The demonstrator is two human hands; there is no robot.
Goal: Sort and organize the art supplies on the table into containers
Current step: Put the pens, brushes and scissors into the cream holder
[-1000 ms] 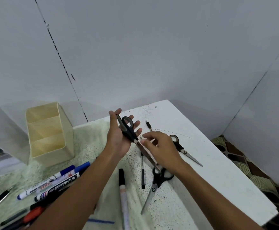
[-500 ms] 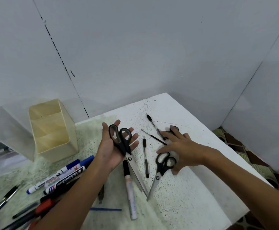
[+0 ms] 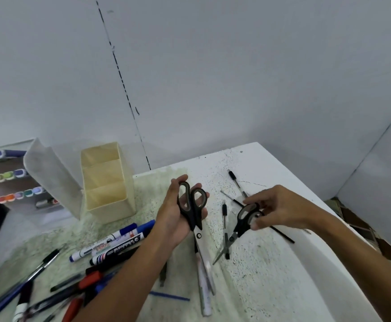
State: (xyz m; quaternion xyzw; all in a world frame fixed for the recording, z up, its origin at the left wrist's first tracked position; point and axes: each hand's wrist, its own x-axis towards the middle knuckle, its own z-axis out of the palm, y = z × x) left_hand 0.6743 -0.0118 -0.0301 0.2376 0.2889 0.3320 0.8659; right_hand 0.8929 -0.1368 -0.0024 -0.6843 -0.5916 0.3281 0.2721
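My left hand lies palm up above the table with large black-handled scissors resting in it, blades pointing toward me. My right hand grips the handles of a second, smaller pair of black scissors, lifted slightly, its blades pointing down-left. A cream three-compartment holder stands upright to the left of my left hand, its compartments empty as far as I see. Black pens lie on the table between and behind my hands.
Whiteboard markers and several pens lie in a heap at the lower left. A white marker lies under the large scissors. A translucent case with coloured markers stands far left. The table's right edge drops to the floor.
My right hand has closed on the smaller scissors and lifted them off the table. My left hand still carries the large scissors. The view has swung left, showing the marker case.
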